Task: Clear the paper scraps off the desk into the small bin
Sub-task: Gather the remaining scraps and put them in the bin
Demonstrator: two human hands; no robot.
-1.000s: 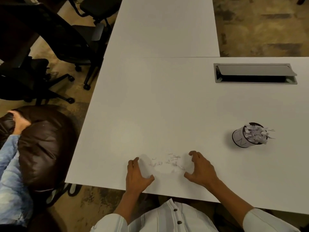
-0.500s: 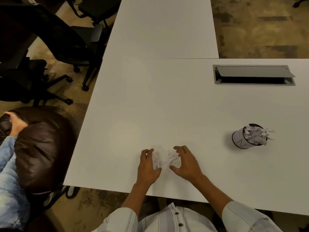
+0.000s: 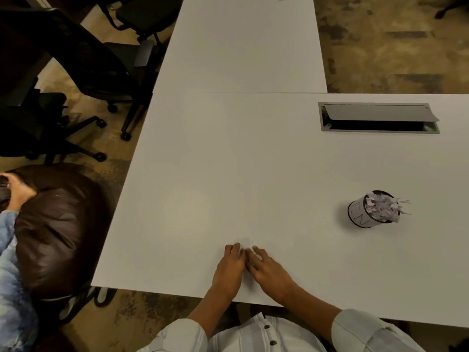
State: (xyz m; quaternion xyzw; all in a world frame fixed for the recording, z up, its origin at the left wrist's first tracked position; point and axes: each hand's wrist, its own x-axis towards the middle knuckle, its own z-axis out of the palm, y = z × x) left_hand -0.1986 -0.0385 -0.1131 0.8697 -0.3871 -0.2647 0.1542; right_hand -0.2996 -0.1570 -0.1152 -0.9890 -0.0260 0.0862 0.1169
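Left hand [image 3: 229, 269] and right hand [image 3: 267, 269] press together, fingers cupped around the scraps [image 3: 247, 243] on the desk [image 3: 203, 186], well left of the bin [image 3: 361, 214] stuffed with paper.

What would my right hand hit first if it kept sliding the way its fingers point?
The right hand points up-left; first the paper scraps at its fingertips, pressed against the left hand.

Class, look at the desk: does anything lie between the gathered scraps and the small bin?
Nothing visible does. The scraps sit cupped between the left hand and right hand; only bare desk separates them from the bin, already heaped.
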